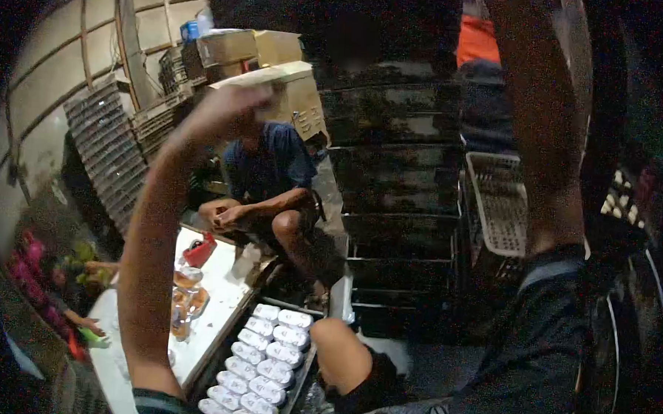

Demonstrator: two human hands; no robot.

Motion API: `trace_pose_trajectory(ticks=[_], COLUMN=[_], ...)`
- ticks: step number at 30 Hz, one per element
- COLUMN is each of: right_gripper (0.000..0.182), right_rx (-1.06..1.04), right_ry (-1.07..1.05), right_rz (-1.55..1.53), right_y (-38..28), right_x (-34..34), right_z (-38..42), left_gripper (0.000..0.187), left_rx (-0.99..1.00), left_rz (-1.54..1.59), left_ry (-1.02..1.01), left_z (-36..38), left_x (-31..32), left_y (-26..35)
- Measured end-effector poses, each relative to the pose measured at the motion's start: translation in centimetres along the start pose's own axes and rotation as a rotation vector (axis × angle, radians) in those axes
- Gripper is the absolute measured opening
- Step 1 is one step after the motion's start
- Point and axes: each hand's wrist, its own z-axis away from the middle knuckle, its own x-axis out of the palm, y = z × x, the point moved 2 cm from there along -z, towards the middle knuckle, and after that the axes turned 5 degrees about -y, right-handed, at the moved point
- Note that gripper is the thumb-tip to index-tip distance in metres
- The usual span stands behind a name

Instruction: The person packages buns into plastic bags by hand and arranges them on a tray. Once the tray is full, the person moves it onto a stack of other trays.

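My left hand is raised in front of the cardboard boxes, smeared by motion, so its fingers cannot be made out. My right arm reaches up at the right, its hand beyond the top edge of the view. Below, between my left arm and my knee, a dark tray holds two rows of white oval packs. To its left, a white table bears clear-wrapped brown items and a red object.
A seated person is behind the table; another person's hand rests at its left edge. Dark stacked trays rise ahead. A pale plastic basket stands right, cardboard boxes behind the seated person.
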Motion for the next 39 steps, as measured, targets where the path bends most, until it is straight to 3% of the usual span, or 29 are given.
trace_pose_trajectory(ticks=[2, 3, 4, 5, 7, 8, 11, 12, 13, 14, 15, 16, 17, 19, 20, 23, 26, 28, 31, 35, 37, 38, 39], right_gripper=[0.035, 0.035, 0.034, 0.034, 0.034, 0.033, 0.032, 0.032, 0.032, 0.032, 0.031, 0.031, 0.031, 0.03, 0.03, 0.029, 0.028, 0.028, 0.027, 0.026, 0.026, 0.026, 0.025], right_rx=[0.005, 0.009, 0.009, 0.008, 0.001, -0.002, -0.005, -0.005, -0.004, 0.006, 0.016, 0.03, 0.036, 0.065, 0.077, 0.089, 0.109, 0.117, 0.116, 0.124, 0.118, 0.118, 0.117], right_ry=[0.028, 0.04, 0.045, 0.057, 0.058, 0.059, 0.059, 0.058, 0.05, 0.041, 0.035, 0.029, 0.023, 0.019, 0.015, 0.005, -0.005, -0.005, -0.006, 0.001, 0.008, 0.01, 0.011], right_rz=[0.059, 0.087, 0.113, 0.141, 0.184, 0.212, 0.274, 0.289, 0.306, 0.33, 0.346, 0.357, 0.364, 0.385, 0.396, 0.433, 0.46, 0.469, 0.48, 0.479, 0.473, 0.473, 0.476], right_y=[0.6, 0.9, 1.0, 0.9, 1.0, 0.9, 0.1, -0.5, -1.1, -1.6, -2.0, -2.2, -2.6, -2.8, -2.8, -3.2, -2.5, -1.8, -0.4, 2.7, 3.9, 4.3, 4.7], right_x=[0.5, 1.0, 1.5, 2.1, 3.5, 4.2, 6.9, 7.8, 8.8, 9.7, 10.6, 11.2, 12.2, 13.3, 13.9, 15.1, 16.3, 17.0, 17.7, 18.9, 19.7, 20.1, 20.2], right_z=[-1.7, -2.6, -3.8, -4.9, -7.4, -8.8, -12.3, -13.2, -14.1, -14.9, -15.5, -15.9, -16.5, -17.3, -17.6, -18.2, -18.5, -18.5, -18.6, -18.6, -18.7, -18.7, -18.9], left_gripper=[0.042, 0.043, 0.046, 0.045, 0.044, 0.041, 0.033, 0.034, 0.035, 0.031, 0.031, 0.031, 0.041, 0.038, 0.038, 0.036, 0.026, 0.021, 0.025, 0.027, 0.026, 0.027, 0.032], left_rx=[0.398, 0.278, 0.378, 0.203, -0.221, -0.307, -0.613, -0.826, -0.77, -0.943, -0.812, -1.198, -1.213, -0.948, -0.95, -1.072, -1.14, -1.099, -1.21, -1.167, -1.248, -1.11, -1.24], left_rz=[-0.294, -0.248, -0.298, -0.269, 0.205, 0.27, 0.176, 0.153, 0.125, 0.134, -0.068, 0.387, 0.178, 0.171, 0.182, 0.902, 0.835, 0.27, 0.328, 0.318, 0.313, 0.196, 0.484], left_ry=[-0.014, -0.068, -0.125, -0.124, -0.124, -0.063, 0.158, 0.127, 0.279, 0.163, 0.39, 0.347, 0.082, 0.288, 0.271, 0.718, 0.655, 0.393, 0.299, 0.338, 0.344, 0.339, 0.404], left_z=[4.4, 7.9, 11.6, 15.5, 22.3, 25.1, 34.2, 37.6, 41.6, 46.5, 52.9, 56.6, 59.0, 59.8, 58.9, 54.5, 58.6, 60.4, 59.2, 59.1, 59.7, 60.8, 62.4], left_x=[3.2, 4.4, 5.4, 6.2, 9.0, 10.3, 14.9, 16.5, 18.9, 21.3, 25.7, 28.0, 30.3, 31.7, 30.8, 28.3, 31.0, 32.5, 31.5, 31.4, 31.3, 31.9, 33.0], left_y=[-4.5, -6.5, -7.3, -10.7, -19.3, -22.4, -31.1, -33.4, -35.4, -38.2, -41.8, -42.5, -43.8, -44.2, -43.9, -41.9, -44.4, -45.8, -45.4, -45.7, -45.2, -46.2, -47.1])
